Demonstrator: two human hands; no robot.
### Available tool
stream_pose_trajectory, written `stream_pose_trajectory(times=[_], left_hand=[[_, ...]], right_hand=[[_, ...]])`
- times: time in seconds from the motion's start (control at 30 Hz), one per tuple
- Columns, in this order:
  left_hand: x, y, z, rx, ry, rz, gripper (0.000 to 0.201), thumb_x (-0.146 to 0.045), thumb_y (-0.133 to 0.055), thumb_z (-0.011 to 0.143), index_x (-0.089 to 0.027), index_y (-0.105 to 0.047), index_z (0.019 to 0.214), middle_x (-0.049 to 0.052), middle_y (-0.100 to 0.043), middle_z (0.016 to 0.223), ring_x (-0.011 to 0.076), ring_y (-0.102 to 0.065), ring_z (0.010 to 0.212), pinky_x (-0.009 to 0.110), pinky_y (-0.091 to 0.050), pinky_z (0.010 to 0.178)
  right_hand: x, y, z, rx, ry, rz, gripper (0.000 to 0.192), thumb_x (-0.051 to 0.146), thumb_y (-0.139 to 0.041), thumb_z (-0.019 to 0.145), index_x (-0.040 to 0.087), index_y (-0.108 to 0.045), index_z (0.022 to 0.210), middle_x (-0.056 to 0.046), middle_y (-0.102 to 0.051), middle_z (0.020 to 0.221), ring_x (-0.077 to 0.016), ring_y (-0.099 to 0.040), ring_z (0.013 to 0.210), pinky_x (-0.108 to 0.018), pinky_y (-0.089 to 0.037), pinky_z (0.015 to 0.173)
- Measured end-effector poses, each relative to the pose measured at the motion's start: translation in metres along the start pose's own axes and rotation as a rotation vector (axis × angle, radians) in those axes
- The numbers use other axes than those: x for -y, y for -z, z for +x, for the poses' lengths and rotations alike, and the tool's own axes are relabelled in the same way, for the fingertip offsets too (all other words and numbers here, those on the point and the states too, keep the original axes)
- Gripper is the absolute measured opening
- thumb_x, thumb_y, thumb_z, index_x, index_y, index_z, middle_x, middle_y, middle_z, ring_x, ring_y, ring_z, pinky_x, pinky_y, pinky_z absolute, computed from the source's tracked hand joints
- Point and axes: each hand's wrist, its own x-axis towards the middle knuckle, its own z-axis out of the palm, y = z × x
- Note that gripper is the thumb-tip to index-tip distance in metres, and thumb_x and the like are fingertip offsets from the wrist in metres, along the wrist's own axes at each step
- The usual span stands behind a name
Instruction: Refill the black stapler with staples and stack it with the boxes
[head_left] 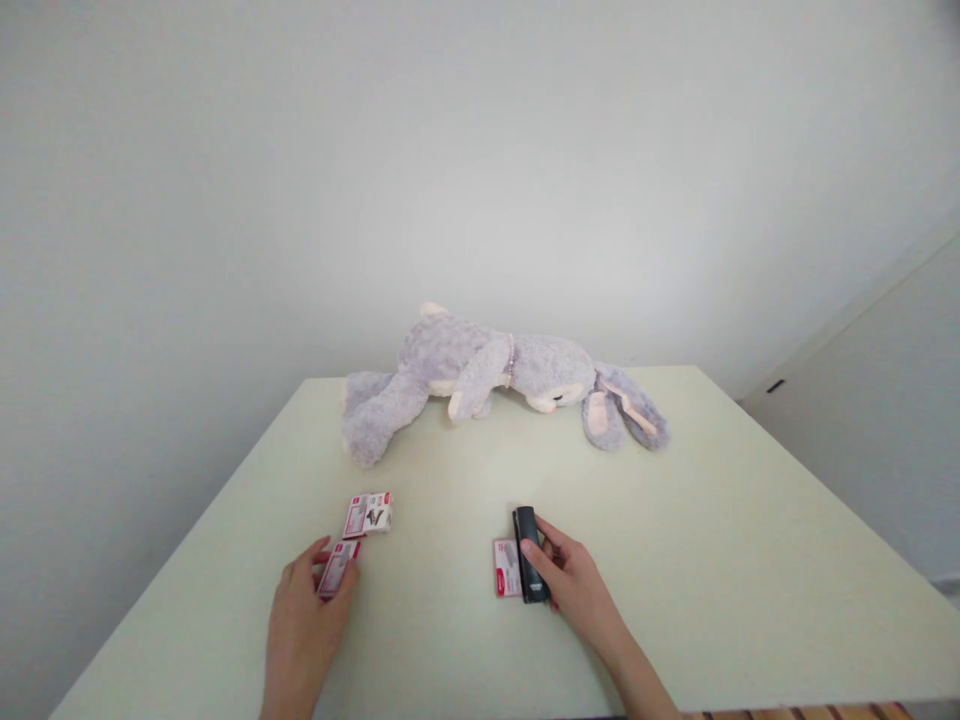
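Note:
My left hand (309, 595) is closed around a small red-and-white staple box (339, 566), thumb on its right side and fingers on its left. Just beyond it lie more such boxes (367, 514), side by side on the table; one shows a dark picture on its top. Over to the right, my right hand (568, 572) grips a dark stapler (531, 556), with the thumb across its top. Another red-and-white staple box (506, 568) lies against the stapler's left side, and the stapler hides part of it.
A grey plush rabbit (457, 355) lies on its side along the back of the pale table (435, 640), its ears toward the right. Behind it rises a plain white wall (480, 170). Wooden slats (810, 713) show below the table's front edge at right.

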Motion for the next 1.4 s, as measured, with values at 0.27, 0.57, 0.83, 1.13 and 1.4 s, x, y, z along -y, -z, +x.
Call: stream_pose_trajectory(times=[0.27,0.57,0.83,1.13,1.4], left_hand=[[-0.003,-0.008,-0.033,0.449,-0.334,-0.047,0.067,-0.039,-0.067,0.084,-0.034,-0.053,0.149,0.006,-0.056,0.126,0.0277,-0.064,0.116,0.044,-0.05,0.107],[-0.076,-0.009,-0.024,0.711,-0.294,-0.273,0.052,-0.026,-0.07,0.073,-0.026,-0.065,0.125,0.007,-0.052,0.128,0.0208,-0.067,0.093,0.038,-0.058,0.086],[-0.153,-0.05,-0.036,0.638,-0.333,-0.491,0.053,-0.027,-0.078,0.073,-0.024,-0.063,0.123,0.007,-0.052,0.126,0.0227,-0.066,0.103,0.04,-0.058,0.094],[-0.168,-0.043,-0.038,0.724,-0.599,-0.359,0.057,-0.011,-0.067,0.07,-0.027,-0.061,0.124,0.006,-0.061,0.125,0.0277,-0.056,0.122,0.042,-0.044,0.11],[-0.167,-0.044,-0.045,0.723,-0.623,-0.375,0.066,-0.02,-0.076,0.072,-0.028,-0.056,0.134,0.008,-0.058,0.134,0.0297,-0.054,0.126,0.044,-0.044,0.11]], right_hand=[[0.0,0.0,-0.001,-0.015,0.001,-0.009,0.071,0.062,-0.061,0.094,0.019,-0.055,0.15,0.008,-0.041,0.066,-0.0086,-0.043,0.044,-0.021,-0.041,0.039],[0.006,-0.002,-0.002,-0.025,0.012,-0.018,0.069,0.061,-0.06,0.095,0.019,-0.056,0.15,0.008,-0.04,0.065,-0.009,-0.042,0.045,-0.022,-0.041,0.04],[0.003,-0.004,-0.002,-0.037,0.047,-0.018,0.067,0.063,-0.059,0.096,0.019,-0.058,0.147,0.008,-0.044,0.065,-0.009,-0.044,0.044,-0.021,-0.038,0.04],[0.005,-0.005,-0.003,-0.045,0.042,-0.043,0.068,0.065,-0.058,0.096,0.019,-0.059,0.146,0.008,-0.044,0.064,-0.0095,-0.044,0.046,-0.021,-0.038,0.042],[0.004,-0.003,-0.005,-0.019,0.046,-0.046,0.067,0.064,-0.057,0.096,0.02,-0.059,0.146,0.008,-0.044,0.065,-0.01,-0.045,0.047,-0.021,-0.039,0.043]])
